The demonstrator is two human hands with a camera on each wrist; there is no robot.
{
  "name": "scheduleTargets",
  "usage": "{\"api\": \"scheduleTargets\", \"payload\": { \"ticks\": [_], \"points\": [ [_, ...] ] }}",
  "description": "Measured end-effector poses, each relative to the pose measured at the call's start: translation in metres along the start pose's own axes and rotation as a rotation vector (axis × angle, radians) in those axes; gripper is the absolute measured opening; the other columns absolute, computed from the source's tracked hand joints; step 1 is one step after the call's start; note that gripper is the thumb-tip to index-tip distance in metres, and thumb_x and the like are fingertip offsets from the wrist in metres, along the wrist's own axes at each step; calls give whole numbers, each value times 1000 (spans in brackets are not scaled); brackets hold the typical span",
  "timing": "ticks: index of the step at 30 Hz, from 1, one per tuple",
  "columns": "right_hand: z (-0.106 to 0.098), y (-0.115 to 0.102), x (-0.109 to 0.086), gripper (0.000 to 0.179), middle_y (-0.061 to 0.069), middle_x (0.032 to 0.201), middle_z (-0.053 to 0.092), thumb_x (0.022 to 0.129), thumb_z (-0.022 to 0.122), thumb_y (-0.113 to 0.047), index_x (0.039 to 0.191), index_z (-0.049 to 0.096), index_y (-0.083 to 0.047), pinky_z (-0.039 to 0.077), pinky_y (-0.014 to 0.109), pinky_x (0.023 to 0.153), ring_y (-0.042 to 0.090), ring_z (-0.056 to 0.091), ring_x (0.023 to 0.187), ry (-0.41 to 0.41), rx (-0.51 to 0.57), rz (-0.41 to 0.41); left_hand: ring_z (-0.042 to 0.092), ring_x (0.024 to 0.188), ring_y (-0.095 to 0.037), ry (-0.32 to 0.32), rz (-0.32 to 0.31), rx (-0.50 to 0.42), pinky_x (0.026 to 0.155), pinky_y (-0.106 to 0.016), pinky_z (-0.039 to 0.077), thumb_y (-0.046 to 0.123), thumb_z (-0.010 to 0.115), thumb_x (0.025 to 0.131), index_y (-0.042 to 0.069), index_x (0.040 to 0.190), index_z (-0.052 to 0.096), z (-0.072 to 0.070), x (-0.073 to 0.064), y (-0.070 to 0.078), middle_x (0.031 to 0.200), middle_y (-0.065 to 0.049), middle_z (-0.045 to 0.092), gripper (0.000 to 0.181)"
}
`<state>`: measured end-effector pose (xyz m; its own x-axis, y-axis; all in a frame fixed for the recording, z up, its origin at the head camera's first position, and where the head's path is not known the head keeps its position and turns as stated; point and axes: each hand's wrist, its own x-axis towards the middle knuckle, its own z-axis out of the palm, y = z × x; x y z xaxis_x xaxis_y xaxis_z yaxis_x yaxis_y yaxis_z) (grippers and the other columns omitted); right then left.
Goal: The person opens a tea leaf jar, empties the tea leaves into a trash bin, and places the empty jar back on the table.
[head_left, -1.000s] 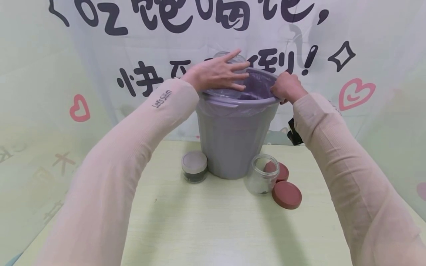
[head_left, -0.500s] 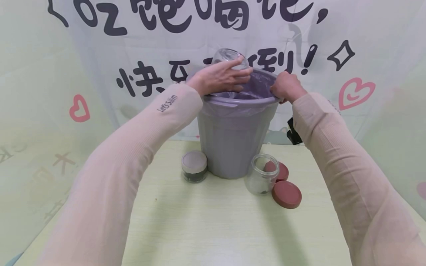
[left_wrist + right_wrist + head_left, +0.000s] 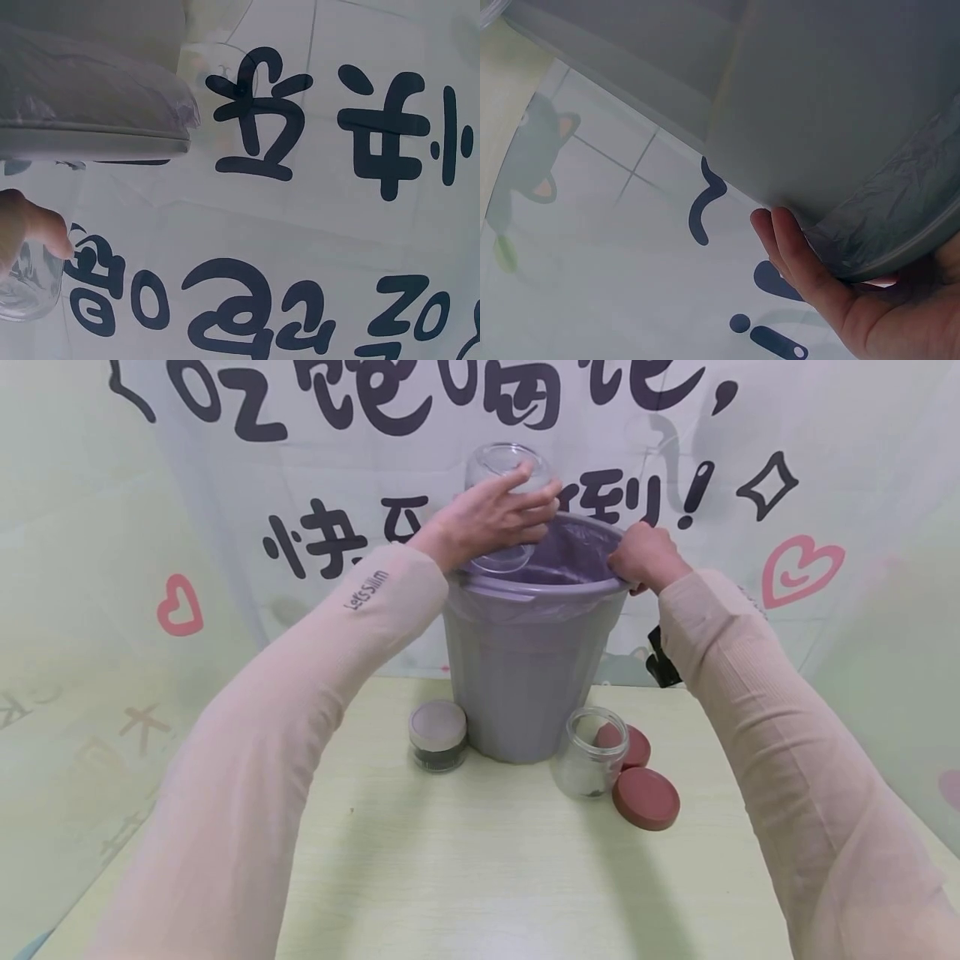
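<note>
The left hand (image 3: 495,518) grips a clear jar (image 3: 497,468), inverted, its mouth at the opening of the lined gray bin (image 3: 525,685). The right hand (image 3: 648,556) grips the bin at its right edge. On the table (image 3: 480,868), a lidded jar (image 3: 438,737) stands left; an open jar (image 3: 587,764) and two red lids (image 3: 647,799) sit right.

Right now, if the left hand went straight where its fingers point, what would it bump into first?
Probably the banner behind the bin: the left hand seems above the rim, though depth is unclear.

Both arms (image 3: 247,752) stretched forward; left grip (image 3: 491,517), fingers (image 3: 536,516) curved; right grip (image 3: 649,556) pinching.
</note>
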<state>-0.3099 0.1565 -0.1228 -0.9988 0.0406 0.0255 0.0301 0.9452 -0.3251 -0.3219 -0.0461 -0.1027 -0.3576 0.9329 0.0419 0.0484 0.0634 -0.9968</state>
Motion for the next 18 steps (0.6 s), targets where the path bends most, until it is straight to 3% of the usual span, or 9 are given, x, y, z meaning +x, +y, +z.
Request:
{"api": "scheduleTargets", "payload": {
  "ticks": [4, 11, 14, 18],
  "points": [
    [2, 2, -1, 32, 33, 101, 54, 83, 38, -9, 101, 49, 16, 47, 20, 42, 10, 54, 38, 8, -9, -19, 26, 127, -24, 21, -66, -35, 100, -39, 28, -10, 61, 69, 17, 122, 42, 1, -4, -2, 135, -7, 37, 62],
    [3, 6, -2, 26, 33, 103, 52, 83, 37, -9, 93, 49, 12, 49, 21, 44, 11, 56, 41, 16, 47, -26, 22, 130, -29, -55, -180, -201, 102, -46, 24, -10, 57, 75, 20, 133, 35, -6, -9, -12, 139, -11, 31, 70],
    [2, 8, -2, 22, 33, 103, 51, 87, 36, -12, 86, 47, 7, 50, 22, 46, 11, 56, 42, 20, 90, -26, 19, 131, -32, -80, -268, -315, 103, -48, 21, -11, 57, 75, 19, 135, 31, -9, -13, -16, 141, -13, 27, 72],
    [0, 10, -5, 24, 29, 101, 49, 91, 34, -18, 79, 42, 1, 51, 23, 47, 10, 55, 41, 26, 152, -34, 21, 129, -32, -29, -421, -456, 103, -48, 21, -9, 53, 78, 18, 132, 35, -10, -21, -16, 140, -12, 29, 64]
  ]
}}
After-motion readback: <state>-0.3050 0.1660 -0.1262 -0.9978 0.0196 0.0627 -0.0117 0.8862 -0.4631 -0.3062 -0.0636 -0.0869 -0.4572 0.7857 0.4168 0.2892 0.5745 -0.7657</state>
